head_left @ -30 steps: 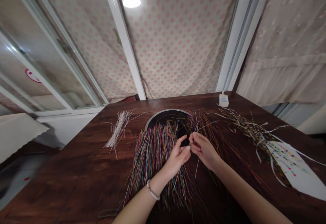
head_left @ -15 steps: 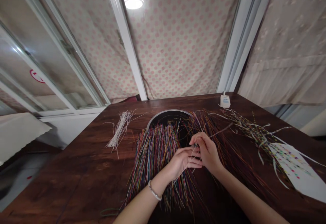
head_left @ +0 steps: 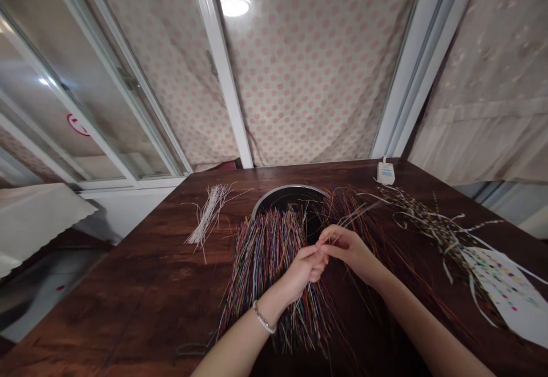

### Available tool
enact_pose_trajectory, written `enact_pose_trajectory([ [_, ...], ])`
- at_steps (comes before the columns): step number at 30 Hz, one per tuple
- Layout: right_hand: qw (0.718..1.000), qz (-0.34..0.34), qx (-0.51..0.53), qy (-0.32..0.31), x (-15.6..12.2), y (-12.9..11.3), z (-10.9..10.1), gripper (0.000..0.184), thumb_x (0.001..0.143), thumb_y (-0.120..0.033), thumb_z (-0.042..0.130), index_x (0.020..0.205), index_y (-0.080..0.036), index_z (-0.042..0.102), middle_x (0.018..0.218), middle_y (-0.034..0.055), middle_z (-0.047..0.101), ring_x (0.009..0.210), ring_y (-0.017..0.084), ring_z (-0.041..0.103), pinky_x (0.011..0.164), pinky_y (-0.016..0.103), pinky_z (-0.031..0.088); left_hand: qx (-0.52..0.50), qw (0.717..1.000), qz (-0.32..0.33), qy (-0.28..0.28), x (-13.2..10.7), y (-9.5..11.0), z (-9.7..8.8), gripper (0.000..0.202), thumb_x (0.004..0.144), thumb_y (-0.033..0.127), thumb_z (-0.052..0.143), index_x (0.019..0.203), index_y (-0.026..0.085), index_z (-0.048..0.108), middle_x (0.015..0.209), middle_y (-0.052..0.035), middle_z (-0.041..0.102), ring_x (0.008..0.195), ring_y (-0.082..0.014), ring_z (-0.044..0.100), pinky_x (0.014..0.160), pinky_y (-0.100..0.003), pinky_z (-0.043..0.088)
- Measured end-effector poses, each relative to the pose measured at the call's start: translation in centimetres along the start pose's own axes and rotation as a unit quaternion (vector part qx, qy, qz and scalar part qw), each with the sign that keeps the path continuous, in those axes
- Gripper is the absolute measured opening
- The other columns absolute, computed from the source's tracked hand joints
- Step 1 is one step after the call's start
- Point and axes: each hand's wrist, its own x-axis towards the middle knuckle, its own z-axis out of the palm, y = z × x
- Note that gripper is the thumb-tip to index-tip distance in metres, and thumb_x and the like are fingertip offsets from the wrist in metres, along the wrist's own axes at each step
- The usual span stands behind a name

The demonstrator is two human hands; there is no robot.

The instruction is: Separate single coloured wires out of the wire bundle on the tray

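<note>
Head view: left hand (head_left: 303,271) and right hand (head_left: 350,250) hide their grip.

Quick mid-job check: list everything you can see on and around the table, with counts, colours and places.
table: one, dark reddish-brown wood, beneath everything
round pan: one, dark with metal rim, far middle of table
multicoloured strands: many, fanned across the table's middle
white strands: one loose bundle, left of pan
speckled strips: one loose pile, right of pan
dotted sheet: one, white with coloured dots, right edge
plug box: one, white, far right corner
ceiling lamp: one, white, overhead
bracelet: one, silver-coloured, left wrist
left hand: one, among strands
right hand: one, meeting left hand
</note>
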Motion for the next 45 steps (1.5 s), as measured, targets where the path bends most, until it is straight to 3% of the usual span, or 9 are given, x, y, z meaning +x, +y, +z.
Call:
enact_pose_trajectory([
  [4,0.998,-0.023,-0.048,0.033,0.3,0.3,-0.4,0.014,0.068,-0.028,0.067,0.075,-0.017,0.062,0.075,0.0035,0.063,0.074,0.016,0.059,0.071,0.031,0.047,-0.025,1.000,-0.005,0.011,0.0,0.5,-0.1,0.041,0.068,0.052,0.061,0.064,0.016,0.041,0.049,0.0104,0.016,0.041,-0.0025,0.009,0.041,-0.022,0.003],
  [13,0.991,-0.007,-0.098,0.094,0.5,1.3,-0.6,0.012,0.066,-0.029,0.066,0.071,-0.018,0.066,0.068,0.0031,0.065,0.064,0.016,0.060,0.060,0.029,0.048,0.107,0.989,0.069,0.073,0.2,0.1,-0.2,0.044,0.075,0.056,0.049,0.074,0.013,0.056,0.045,0.0094,0.025,0.037,-0.0039,0.018,0.039,-0.021,0.011],
  [17,0.992,0.013,-0.091,0.083,0.5,0.8,-0.6,0.013,0.068,-0.029,0.064,0.075,-0.018,0.066,0.071,0.0024,0.065,0.066,0.015,0.059,0.062,0.027,0.046,0.123,0.984,0.081,0.095,0.4,0.0,-0.2,0.042,0.074,0.055,0.051,0.072,0.013,0.058,0.043,0.0094,0.025,0.037,-0.0039,0.018,0.040,-0.021,0.010],
  [23,0.996,0.058,-0.036,0.063,0.4,0.8,-0.4,0.015,0.069,-0.031,0.065,0.070,-0.016,0.063,0.055,-0.0020,0.057,0.049,0.008,0.047,0.049,0.022,0.037,0.151,0.981,0.089,0.084,0.3,0.3,-0.1,0.036,0.076,0.048,0.053,0.074,0.013,0.061,0.043,0.0082,0.029,0.038,-0.0036,0.020,0.041,-0.021,0.011],
  [30,0.998,0.026,0.021,0.055,0.4,1.8,-1.0,0.013,0.065,-0.025,0.070,0.072,-0.016,0.067,0.067,0.0006,0.061,0.060,0.011,0.054,0.061,0.027,0.045,0.089,0.990,0.087,0.070,0.0,0.4,-0.1,0.039,0.076,0.051,0.053,0.075,0.013,0.059,0.043,0.0097,0.022,0.038,-0.0032,0.014,0.040,-0.021,0.008],
  [38,0.996,-0.031,0.029,0.074,0.4,1.7,-0.7,0.010,0.061,-0.023,0.073,0.069,-0.019,0.069,0.084,0.0039,0.065,0.080,0.016,0.061,0.074,0.031,0.050,-0.036,0.996,0.055,0.064,0.1,0.4,-0.6,0.032,0.070,0.043,0.064,0.073,0.015,0.050,0.048,0.0109,0.017,0.040,-0.0024,0.010,0.039,-0.020,0.005],
  [45,0.995,-0.072,-0.018,0.072,0.4,1.7,-0.7,0.004,0.064,-0.023,0.071,0.067,-0.020,0.070,0.072,0.0034,0.067,0.067,0.017,0.062,0.063,0.031,0.050,-0.073,0.997,0.018,0.014,-0.2,0.9,-0.6,0.029,0.069,0.036,0.067,0.072,0.016,0.047,0.047,0.0115,0.014,0.038,-0.0018,0.010,0.038,-0.019,0.004],
])
